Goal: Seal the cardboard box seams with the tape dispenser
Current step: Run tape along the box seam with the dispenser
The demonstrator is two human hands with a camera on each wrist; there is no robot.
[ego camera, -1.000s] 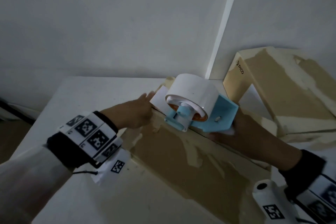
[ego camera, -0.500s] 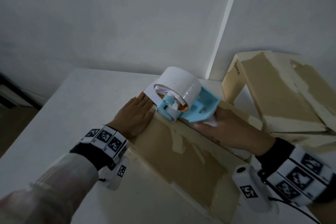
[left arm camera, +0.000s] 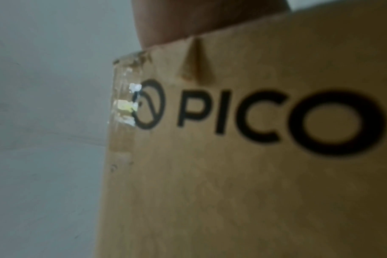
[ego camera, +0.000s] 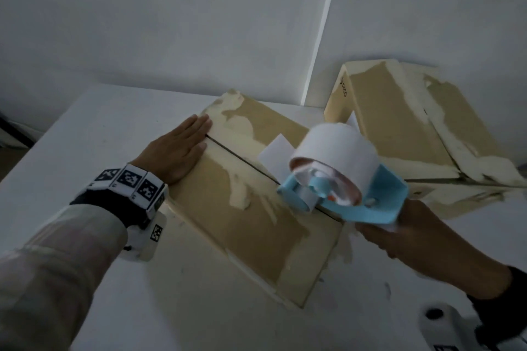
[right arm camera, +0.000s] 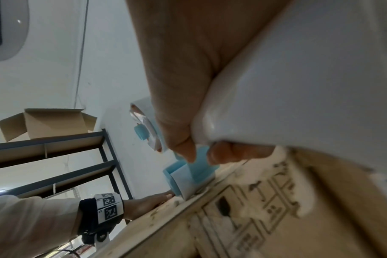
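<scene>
A flat cardboard box (ego camera: 256, 216) lies on the white table, its centre seam (ego camera: 236, 154) a dark line running from far left to near right. My left hand (ego camera: 182, 145) lies flat, fingers straight, on the box's far-left end; the left wrist view shows the box side (left arm camera: 232, 174) printed PICO. My right hand (ego camera: 399, 236) grips the handle of the blue tape dispenser (ego camera: 356, 202) with its white roll (ego camera: 336, 148). The dispenser's front roller (right arm camera: 181, 181) sits on the seam near the box's near-right end. A white strip (ego camera: 275, 151) sticks out ahead of the roll.
A second, torn cardboard box (ego camera: 399, 122) leans against the wall corner at the back right. The white table (ego camera: 99, 128) extends left of the box. A dark metal shelf (right arm camera: 55, 157) carrying an open carton (right arm camera: 44, 122) appears in the right wrist view.
My right hand has drawn the dispenser along the seam from the far-left end toward the near right. The left hand stays flat on the far-left end.
</scene>
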